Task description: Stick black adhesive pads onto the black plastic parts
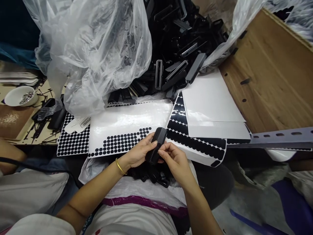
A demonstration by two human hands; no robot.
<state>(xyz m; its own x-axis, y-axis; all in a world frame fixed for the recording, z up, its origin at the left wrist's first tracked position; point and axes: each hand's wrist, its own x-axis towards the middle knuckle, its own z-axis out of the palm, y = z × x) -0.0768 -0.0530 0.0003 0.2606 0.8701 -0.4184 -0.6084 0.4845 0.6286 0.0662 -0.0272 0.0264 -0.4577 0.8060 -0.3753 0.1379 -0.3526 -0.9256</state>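
A black, rounded oblong plastic piece point(158, 140) with a carbon-like weave is held tilted over my lap. My left hand point(140, 151) wraps round its left side, thumb on the front. On its right edge my right hand point(173, 158) rests with thumb and forefinger pinched together; whether something small is between them I cannot make out. Just beyond lies a white sheet of round black stickers point(122, 140), partly peeled off. To its right is a sheet with larger black stickers point(193, 140). Below my hands, an open bag point(146, 189) on my lap holds more black pieces.
A heap of black plastic parts point(173, 65) spills from a clear plastic bag point(102, 49) at the back. White paper sheets point(212, 101) lie beside a wooden board point(274, 75). At left are a white bowl of small metal parts point(21, 95) and another person's arm point(11, 155).
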